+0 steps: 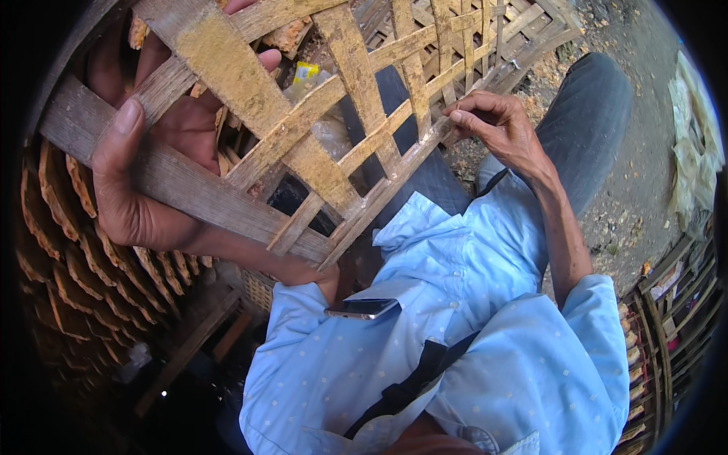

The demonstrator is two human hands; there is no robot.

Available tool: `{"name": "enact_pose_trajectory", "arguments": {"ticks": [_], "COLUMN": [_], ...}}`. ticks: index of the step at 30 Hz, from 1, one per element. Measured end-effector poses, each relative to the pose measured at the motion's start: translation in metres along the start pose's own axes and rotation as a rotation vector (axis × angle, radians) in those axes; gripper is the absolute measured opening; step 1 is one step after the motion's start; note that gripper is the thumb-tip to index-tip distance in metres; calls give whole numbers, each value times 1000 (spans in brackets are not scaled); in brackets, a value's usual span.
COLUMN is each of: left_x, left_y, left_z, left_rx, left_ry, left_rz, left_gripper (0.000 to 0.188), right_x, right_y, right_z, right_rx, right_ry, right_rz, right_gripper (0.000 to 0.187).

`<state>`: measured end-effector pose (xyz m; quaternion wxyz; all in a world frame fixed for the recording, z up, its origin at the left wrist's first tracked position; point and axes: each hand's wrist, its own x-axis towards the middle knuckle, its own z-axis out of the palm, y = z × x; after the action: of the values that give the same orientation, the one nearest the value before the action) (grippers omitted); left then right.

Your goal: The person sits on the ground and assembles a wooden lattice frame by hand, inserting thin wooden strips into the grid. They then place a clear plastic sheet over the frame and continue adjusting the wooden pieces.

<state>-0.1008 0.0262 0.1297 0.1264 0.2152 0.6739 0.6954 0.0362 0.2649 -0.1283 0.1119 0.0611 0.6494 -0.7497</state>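
A woven bamboo rack [309,155] with a wooden frame lies tilted across my lap, crusted with yellowish residue on several slats. My left hand [125,178] grips its left side, the thumb on top of the frame and the fingers reaching underneath through the gaps. At the rack's near rim, the thumb and fingertips of my right hand [497,125] are pinched together. Whatever sits between them, if anything, is too small to tell. Whitish residue sticks along that rim.
Rows of flat brown pieces [83,243] stand on the left. A phone [362,308] pokes from my shirt pocket. Beneath the rack lie a yellow wrapper [305,72] and broken bits. Crumpled plastic sheeting [694,136] and a slatted rack [675,326] are on the right.
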Motion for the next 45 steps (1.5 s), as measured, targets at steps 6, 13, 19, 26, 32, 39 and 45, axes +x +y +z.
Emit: {"name": "enact_pose_trajectory", "arguments": {"ticks": [6,13,19,26,32,39,45], "left_x": [17,12,16,11,21,9,6], "left_y": [-8,-4,-3,3,-6,8,5], "left_z": [-4,-2,-6,9,13,1,16], "left_rx": [-317,-196,-192,-69,-64,-169,-38], "left_ry": [-180,-55,26,133,144,98,245], "left_rz": [197,120,164,159,162,-22,47], "left_gripper": [74,61,52,63,67,68,66], "right_x": [2,0,1,-5,-4,4,0], "right_y": [-12,-16,-7,-12,-14,5,4], "right_z": [32,13,8,25,14,-20,-3], "right_rx": [-113,-330,-525,-347,-387,-790,-297], "right_ry": [65,55,112,66,77,345,144], "right_rz": [-169,-150,-179,-153,-114,-123,-79], "right_gripper": [15,17,20,18,15,18,19]}}
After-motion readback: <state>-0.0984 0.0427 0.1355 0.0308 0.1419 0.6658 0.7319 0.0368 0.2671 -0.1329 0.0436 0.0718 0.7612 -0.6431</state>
